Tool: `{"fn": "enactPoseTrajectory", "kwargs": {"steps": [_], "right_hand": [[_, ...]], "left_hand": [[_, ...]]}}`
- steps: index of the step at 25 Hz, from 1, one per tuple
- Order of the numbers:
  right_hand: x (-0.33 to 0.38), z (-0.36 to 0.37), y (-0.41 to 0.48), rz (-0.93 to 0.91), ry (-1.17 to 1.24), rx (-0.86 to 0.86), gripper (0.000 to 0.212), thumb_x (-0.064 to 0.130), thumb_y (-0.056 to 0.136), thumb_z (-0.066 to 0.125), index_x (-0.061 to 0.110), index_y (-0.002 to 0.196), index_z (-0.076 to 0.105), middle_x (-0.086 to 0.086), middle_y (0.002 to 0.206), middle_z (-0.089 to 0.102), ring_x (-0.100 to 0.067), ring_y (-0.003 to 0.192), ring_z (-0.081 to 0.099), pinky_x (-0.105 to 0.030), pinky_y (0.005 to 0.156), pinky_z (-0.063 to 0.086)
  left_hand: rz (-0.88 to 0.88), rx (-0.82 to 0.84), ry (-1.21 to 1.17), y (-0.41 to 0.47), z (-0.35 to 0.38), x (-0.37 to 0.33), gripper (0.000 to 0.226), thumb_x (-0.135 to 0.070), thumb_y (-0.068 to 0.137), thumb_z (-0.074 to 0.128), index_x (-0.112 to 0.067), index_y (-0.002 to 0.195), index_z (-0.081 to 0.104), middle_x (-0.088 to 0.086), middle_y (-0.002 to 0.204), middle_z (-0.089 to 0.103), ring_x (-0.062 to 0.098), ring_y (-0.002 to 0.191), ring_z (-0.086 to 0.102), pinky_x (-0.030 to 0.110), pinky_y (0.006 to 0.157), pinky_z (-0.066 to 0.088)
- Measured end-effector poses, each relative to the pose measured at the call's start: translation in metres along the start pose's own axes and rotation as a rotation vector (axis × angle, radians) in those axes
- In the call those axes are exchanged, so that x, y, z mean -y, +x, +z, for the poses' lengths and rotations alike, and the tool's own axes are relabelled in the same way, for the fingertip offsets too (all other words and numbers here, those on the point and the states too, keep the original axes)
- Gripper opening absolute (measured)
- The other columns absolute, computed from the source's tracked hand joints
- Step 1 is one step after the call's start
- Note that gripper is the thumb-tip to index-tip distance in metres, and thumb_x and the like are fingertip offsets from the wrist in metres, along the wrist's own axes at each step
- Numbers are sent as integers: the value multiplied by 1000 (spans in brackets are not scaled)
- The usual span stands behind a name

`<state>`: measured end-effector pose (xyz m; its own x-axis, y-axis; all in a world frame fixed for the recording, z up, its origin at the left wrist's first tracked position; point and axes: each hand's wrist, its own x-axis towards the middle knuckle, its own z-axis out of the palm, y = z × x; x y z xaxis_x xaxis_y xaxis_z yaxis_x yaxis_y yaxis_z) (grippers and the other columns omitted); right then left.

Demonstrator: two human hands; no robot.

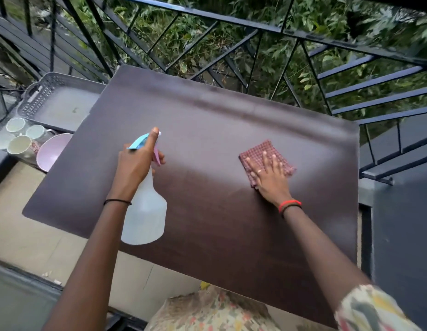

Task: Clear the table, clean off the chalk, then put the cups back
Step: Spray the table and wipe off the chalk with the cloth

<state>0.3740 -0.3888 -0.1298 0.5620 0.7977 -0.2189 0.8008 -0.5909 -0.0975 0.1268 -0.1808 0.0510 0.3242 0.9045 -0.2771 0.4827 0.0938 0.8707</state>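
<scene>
The dark brown table (pixel 207 211) fills the middle of the view, its far half hazy with pale chalk. My left hand (pixel 136 163) grips a translucent spray bottle (pixel 145 211) by its blue and pink trigger head, held above the table's left part. My right hand (pixel 269 175) presses flat on a folded red checked cloth (pixel 262 151) lying on the table's right side. Several white cups (pixel 19 144) stand off the table at the far left.
A grey perforated tray (pixel 52 101) sits left of the table, with a pink bowl (pixel 50 151) beside the cups. A black metal railing (pixel 231 44) runs behind the table, greenery beyond it. A dark wall (pixel 403 235) stands at the right.
</scene>
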Motion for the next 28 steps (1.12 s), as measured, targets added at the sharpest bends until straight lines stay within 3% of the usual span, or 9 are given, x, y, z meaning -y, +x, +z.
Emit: {"fn": "enactPoseTrajectory", "kwargs": {"steps": [5,9,12,14,16,20,24,28], "right_hand": [[117,21,-28,-329,25,32,55,39,89,29,40,145,31,-16,156,23,-43,142,20,-57,113,22],[107,41,-120,-484,16,-2,62,38,90,43,43,148,21,-11,156,24,-36,143,20,-50,113,18],[44,41,-140,-385,1,-9,65,42,91,48,45,148,16,-7,158,19,-33,143,21,-48,112,18],[3,31,-122,-253,34,-8,51,47,98,26,47,148,13,-6,159,14,-35,143,19,-49,114,17],[-29,17,-80,-88,81,-7,49,50,99,14,46,147,12,-10,158,18,-38,143,19,-51,114,18],[-36,-16,49,108,86,14,53,54,95,16,41,147,21,-16,157,18,-44,142,16,-56,114,19],[49,-27,123,19,80,43,48,42,101,30,44,147,18,-13,160,6,-41,145,3,-52,116,6],[126,-2,80,-251,27,23,51,41,98,38,42,147,25,-14,158,14,-42,144,12,-54,115,13]], "left_hand": [[-30,-3,26,17,0,-4,54,-63,91,49,-42,44,64,-8,52,68,3,58,66,26,55,49],[-42,4,21,33,5,-10,54,-65,90,49,-40,44,64,-7,52,68,0,52,63,28,60,52],[-47,-6,10,43,11,-13,55,-62,91,51,-31,47,64,-7,49,66,0,50,62,28,56,50],[-41,-8,28,49,12,-15,54,-62,92,50,-30,50,64,-7,49,66,0,50,62,26,54,48],[-44,-3,32,52,11,-16,56,-63,91,50,-33,46,64,-7,50,66,1,50,62,25,52,47],[-47,-22,69,60,6,-12,56,-62,93,48,-19,61,65,-8,49,66,2,50,61,24,52,46],[-53,-28,70,67,-3,-6,64,-58,93,50,1,76,66,-6,51,67,1,54,64,23,52,47],[-42,-11,51,81,-11,-7,53,-59,93,51,-17,65,67,-7,50,67,1,53,64,23,51,46]]}}
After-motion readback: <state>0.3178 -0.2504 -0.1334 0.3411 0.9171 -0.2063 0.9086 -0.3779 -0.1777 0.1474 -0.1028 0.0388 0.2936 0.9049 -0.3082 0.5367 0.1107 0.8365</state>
